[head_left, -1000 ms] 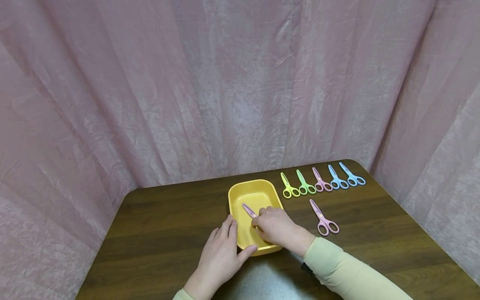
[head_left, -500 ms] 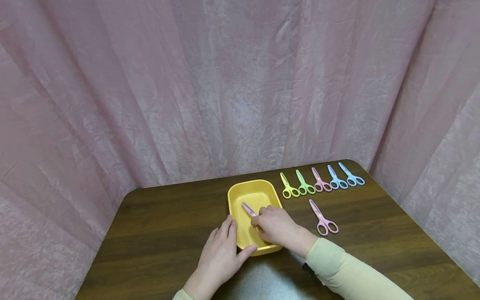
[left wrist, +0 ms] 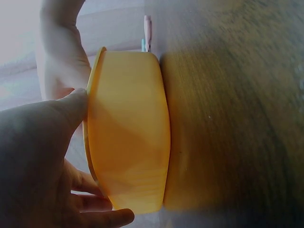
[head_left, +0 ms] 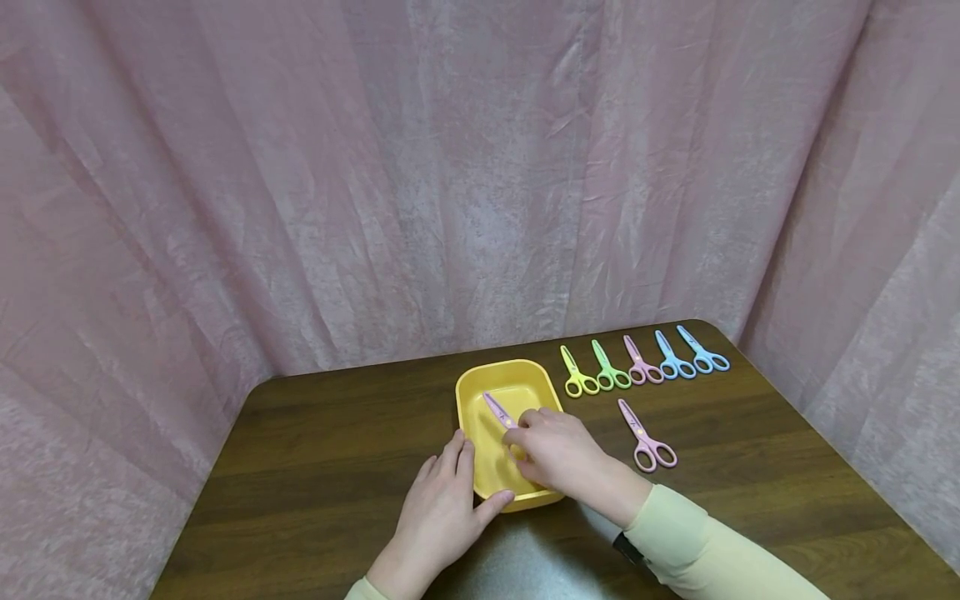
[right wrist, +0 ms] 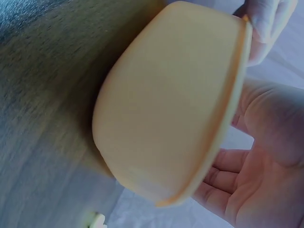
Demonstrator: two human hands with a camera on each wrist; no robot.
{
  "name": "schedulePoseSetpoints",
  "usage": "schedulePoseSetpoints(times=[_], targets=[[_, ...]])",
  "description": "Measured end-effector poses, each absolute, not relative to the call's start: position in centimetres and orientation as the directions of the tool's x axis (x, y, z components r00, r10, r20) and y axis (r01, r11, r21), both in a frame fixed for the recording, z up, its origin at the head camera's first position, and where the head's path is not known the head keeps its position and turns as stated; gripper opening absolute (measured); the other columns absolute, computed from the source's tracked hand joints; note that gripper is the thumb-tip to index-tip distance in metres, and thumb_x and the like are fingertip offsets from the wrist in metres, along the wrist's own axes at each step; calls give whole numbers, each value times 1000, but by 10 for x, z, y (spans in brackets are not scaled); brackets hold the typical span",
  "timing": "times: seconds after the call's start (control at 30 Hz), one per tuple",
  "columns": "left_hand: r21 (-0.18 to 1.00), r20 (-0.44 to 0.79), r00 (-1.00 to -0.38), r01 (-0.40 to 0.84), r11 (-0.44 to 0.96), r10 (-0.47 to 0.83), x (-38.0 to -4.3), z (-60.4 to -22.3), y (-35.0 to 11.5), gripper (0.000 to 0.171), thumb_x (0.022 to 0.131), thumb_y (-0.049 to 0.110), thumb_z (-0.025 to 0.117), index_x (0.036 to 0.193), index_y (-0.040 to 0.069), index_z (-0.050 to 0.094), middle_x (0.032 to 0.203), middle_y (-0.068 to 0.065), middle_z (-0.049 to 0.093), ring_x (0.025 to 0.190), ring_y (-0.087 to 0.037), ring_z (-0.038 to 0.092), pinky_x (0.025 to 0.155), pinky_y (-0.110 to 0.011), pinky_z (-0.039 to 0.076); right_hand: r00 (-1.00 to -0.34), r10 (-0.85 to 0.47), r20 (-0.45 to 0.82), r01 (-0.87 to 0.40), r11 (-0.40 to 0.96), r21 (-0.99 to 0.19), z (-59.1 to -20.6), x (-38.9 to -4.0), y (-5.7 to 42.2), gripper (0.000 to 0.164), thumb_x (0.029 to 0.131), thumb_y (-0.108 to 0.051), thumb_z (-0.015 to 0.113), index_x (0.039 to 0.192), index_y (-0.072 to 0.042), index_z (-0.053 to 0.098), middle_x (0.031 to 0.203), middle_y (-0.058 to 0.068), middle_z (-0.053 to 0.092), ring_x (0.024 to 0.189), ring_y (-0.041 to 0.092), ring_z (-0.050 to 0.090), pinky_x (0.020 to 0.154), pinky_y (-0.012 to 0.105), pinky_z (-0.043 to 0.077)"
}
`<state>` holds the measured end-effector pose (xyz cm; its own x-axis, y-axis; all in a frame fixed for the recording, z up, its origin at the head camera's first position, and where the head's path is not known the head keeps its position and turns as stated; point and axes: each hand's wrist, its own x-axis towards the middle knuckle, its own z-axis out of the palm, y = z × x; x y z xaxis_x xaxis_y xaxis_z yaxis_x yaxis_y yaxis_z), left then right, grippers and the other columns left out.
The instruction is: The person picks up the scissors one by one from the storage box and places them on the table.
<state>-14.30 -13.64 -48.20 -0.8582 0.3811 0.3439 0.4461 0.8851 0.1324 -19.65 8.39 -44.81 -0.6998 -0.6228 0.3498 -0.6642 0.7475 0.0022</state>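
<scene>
In the head view, a shallow yellow plastic bin [head_left: 517, 498] stands on the table. My right hand [head_left: 561, 454] reaches over its right side and grips pink scissors [head_left: 498, 408] by the handle end. Their blades point up and left, and the fingers hide the handle loops. My left hand [head_left: 442, 508] rests against the near left corner of the bin, fingers fairly straight along the left side and thumb at the near rim. The left wrist view shows this thumb [left wrist: 76, 107] on the rim. In the right wrist view, the bin wall hides what my right hand [right wrist: 266, 161] holds.
Along the back right lies a row: yellow scissors [head_left: 580, 382], green scissors [head_left: 612, 376], pink scissors [head_left: 644, 369] and two blue scissors [head_left: 676, 366]. Other pink scissors [head_left: 645, 440] lie right of the bin, nearer me. Pink curtains [head_left: 480, 183] hang behind the dark wooden table [head_left: 337, 450].
My right hand has lifted the pink scissors slightly, and their tip has moved toward the far end of the bin. My left hand and the bin have not moved.
</scene>
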Motion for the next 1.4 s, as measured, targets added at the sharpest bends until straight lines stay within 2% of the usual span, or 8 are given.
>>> schedulePoseSetpoints(times=[0.2, 0.43, 0.73, 1.07, 1.4], targets=[[136, 341, -863, 438, 888, 373, -142, -482, -136, 92, 99, 66, 73, 150, -9, 57, 154, -27, 57, 129, -41, 66, 110, -52, 54, -676, -615, 407, -671, 741, 5, -440, -189, 91, 31, 75, -18, 94, 104, -21, 82, 96, 4, 71, 80, 22, 65, 63, 38, 55], [133, 338, -865, 433, 891, 370, -142, -483, -136, 92, 99, 67, 72, 149, -9, 57, 155, -27, 57, 129, -41, 67, 110, -52, 54, -688, -583, 433, -646, 763, 1, -432, -180, 100, 30, 79, -21, 95, 107, -22, 83, 103, 5, 75, 88, 25, 71, 70, 41, 60], [159, 312, -880, 419, 894, 358, -141, -480, -135, 92, 100, 67, 72, 151, -8, 56, 157, -27, 55, 133, -42, 65, 112, -54, 52, -672, -553, 492, -644, 764, -20, -425, -174, 115, 32, 78, -20, 98, 106, -22, 81, 106, 5, 75, 87, 23, 71, 69, 41, 60], [165, 302, -882, 422, 891, 362, -142, -480, -135, 94, 100, 68, 71, 152, -9, 55, 158, -28, 54, 133, -42, 65, 113, -54, 52, -693, -508, 511, -602, 798, -23, -420, -167, 138, 36, 77, -18, 98, 109, -24, 82, 107, 3, 74, 87, 24, 70, 67, 43, 57], [191, 269, -894, 414, 890, 358, -142, -478, -136, 97, 101, 70, 68, 154, -9, 53, 159, -29, 52, 136, -42, 63, 114, -55, 51, -712, -457, 534, -563, 825, -45, -420, -165, 162, 35, 78, -17, 97, 109, -25, 83, 102, -2, 72, 81, 20, 65, 61, 37, 54]])
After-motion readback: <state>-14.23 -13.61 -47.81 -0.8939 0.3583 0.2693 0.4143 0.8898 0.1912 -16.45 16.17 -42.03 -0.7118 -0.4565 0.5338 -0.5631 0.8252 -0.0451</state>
